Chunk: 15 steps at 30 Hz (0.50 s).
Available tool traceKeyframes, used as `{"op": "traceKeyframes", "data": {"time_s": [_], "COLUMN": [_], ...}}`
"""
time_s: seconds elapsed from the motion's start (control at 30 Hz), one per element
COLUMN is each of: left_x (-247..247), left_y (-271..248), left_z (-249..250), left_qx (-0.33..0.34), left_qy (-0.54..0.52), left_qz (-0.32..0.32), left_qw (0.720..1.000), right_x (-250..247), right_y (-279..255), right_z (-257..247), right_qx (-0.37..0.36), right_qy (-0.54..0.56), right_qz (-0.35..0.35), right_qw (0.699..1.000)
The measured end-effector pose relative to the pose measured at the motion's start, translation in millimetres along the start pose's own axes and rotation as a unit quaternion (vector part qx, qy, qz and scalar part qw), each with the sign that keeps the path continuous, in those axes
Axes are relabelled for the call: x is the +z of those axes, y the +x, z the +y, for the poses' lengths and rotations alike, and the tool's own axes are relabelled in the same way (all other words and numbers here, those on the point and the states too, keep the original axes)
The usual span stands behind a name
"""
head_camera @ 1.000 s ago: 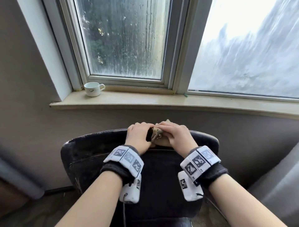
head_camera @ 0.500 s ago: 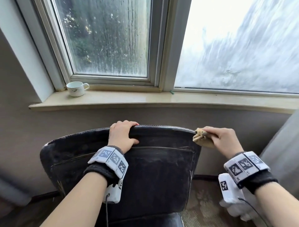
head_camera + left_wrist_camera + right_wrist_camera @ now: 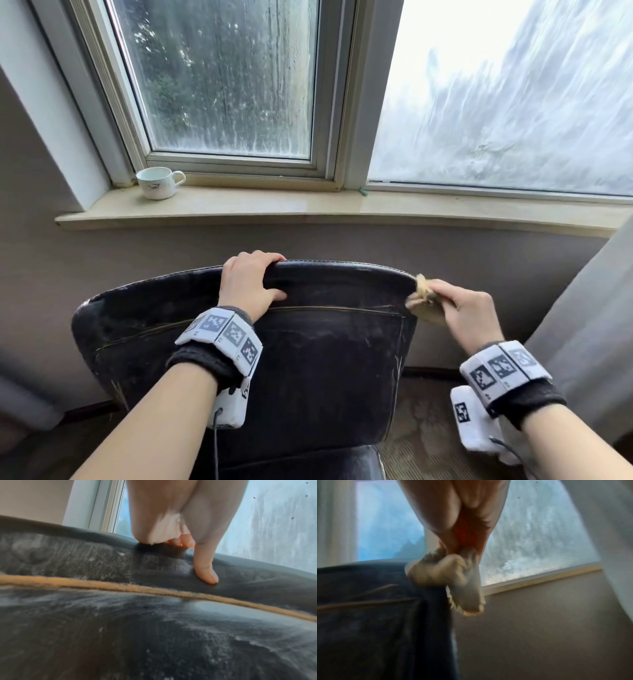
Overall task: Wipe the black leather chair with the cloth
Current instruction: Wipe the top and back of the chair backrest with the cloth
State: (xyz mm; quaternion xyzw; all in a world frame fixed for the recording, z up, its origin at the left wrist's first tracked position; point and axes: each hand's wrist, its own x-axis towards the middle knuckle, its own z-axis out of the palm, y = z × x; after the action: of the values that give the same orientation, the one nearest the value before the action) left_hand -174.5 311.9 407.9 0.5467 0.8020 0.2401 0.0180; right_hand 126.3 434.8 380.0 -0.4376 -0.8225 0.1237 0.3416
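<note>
Two window panes fill the wall ahead of me, streaked and fogged, above a pale stone sill. Below the sill stands the black leather chair, its backrest facing me, the leather smeared with pale dust and crossed by a tan seam. A grey curtain hangs at the right edge. I see my left hand hooked over the top edge of the backrest near its middle, fingers curled over the far side, thumb pressed flat on the near face. My right hand sits just off the backrest's upper right corner, fingers bunched round the beige cloth; the wad touches that corner, and a frayed end hangs beside the chair's side edge. A white cup stands at the sill's left end, well apart from both hands.
</note>
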Motion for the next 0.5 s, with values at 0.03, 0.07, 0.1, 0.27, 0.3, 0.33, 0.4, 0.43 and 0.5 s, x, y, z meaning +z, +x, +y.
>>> {"op": "traceKeyframes", "data": {"time_s": [0.03, 0.07, 0.1, 0.27, 0.3, 0.33, 0.4, 0.43, 0.5], "left_x": [0.8, 2.3, 3.4, 2.2, 1.2, 1.0, 2.2, 2.9, 4.4], "left_y": [0.6, 1.9, 2.7, 1.2, 0.4, -0.3, -0.3, 0.5, 1.1], "left_z": [0.0, 0.7, 2.0, -1.9, -3.6, -4.5, -3.8, -2.9, -1.6], "left_qx": [-0.002, -0.003, -0.003, -0.003, 0.0, 0.003, 0.007, 0.009, 0.007], "left_qy": [0.0, 0.003, 0.005, -0.005, -0.007, -0.008, -0.009, -0.008, -0.007], "left_qz": [0.002, 0.004, 0.005, 0.01, 0.012, 0.013, 0.015, 0.014, 0.017], "left_qw": [1.0, 1.0, 1.0, 1.0, 1.0, 1.0, 1.0, 1.0, 1.0], "right_x": [-3.9, -4.7, -1.5, 57.9, 64.9, 66.9, 59.2, 51.9, 32.9], "right_y": [-1.3, -0.2, 2.7, 21.9, 21.3, 19.4, 11.1, 6.4, -1.3], "right_z": [1.5, -2.3, -12.2, -95.0, -96.8, -90.4, -63.3, -47.4, -18.9], "right_qx": [0.016, 0.013, -0.004, -0.216, -0.239, -0.247, -0.246, -0.234, -0.175], "right_qy": [-0.008, -0.009, -0.003, 0.019, 0.01, 0.004, -0.007, -0.017, -0.037], "right_qz": [0.007, 0.03, 0.061, 0.071, 0.063, 0.061, 0.066, 0.073, 0.074], "right_qw": [1.0, 0.999, 0.998, 0.974, 0.969, 0.967, 0.967, 0.969, 0.981]}}
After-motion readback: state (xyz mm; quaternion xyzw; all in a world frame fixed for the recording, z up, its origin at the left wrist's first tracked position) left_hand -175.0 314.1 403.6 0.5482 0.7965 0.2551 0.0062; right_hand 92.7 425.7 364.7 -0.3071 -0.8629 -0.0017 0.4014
